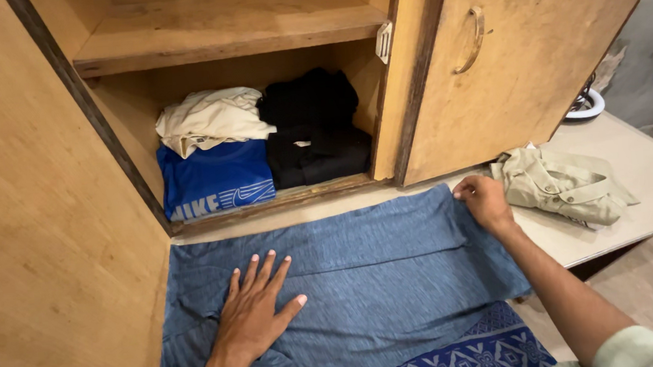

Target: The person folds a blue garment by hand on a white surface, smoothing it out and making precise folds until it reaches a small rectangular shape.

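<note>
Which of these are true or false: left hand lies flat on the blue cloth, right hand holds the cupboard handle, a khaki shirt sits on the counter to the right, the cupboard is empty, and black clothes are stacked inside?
1. The left hand lies flat on the blue cloth. True.
2. The right hand holds the cupboard handle. False: it pinches the cloth's far right corner; the handle is untouched.
3. A folded khaki shirt lies on the counter to the right. True.
4. The cupboard is empty. False: its lower shelf holds a cream garment on a blue shirt.
5. Black clothes are stacked inside. True, beside the blue shirt.
</note>
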